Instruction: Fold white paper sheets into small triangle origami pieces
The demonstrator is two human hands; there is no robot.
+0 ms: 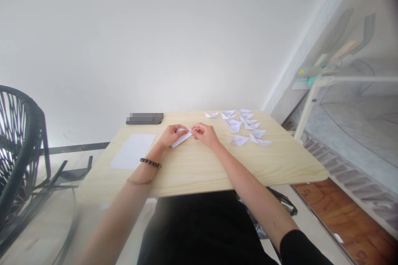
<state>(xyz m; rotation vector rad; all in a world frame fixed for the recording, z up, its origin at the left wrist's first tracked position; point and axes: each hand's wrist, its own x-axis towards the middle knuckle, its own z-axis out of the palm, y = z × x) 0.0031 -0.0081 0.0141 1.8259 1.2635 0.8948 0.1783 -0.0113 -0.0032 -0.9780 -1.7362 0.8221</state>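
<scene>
A partly folded piece of white paper (181, 138) is held between my two hands above the middle of the table. My left hand (172, 136) grips its left side, thumb on top. With thumb and fingers pinched together, my right hand (203, 133) holds the upper right corner. The fingers cover part of the folds. To the right lie several folded white paper boats (239, 140), loosely grouped. Left of my left hand, flat white paper (133, 151) rests on the table; whether it is one sheet or a stack I cannot tell.
The light wooden table (199, 174) stands against a white wall. At its back left lies a dark, blurred-out oblong object (144, 119). A dark woven chair (27, 132) is on the left, and a white metal frame (307, 107) stands on the right.
</scene>
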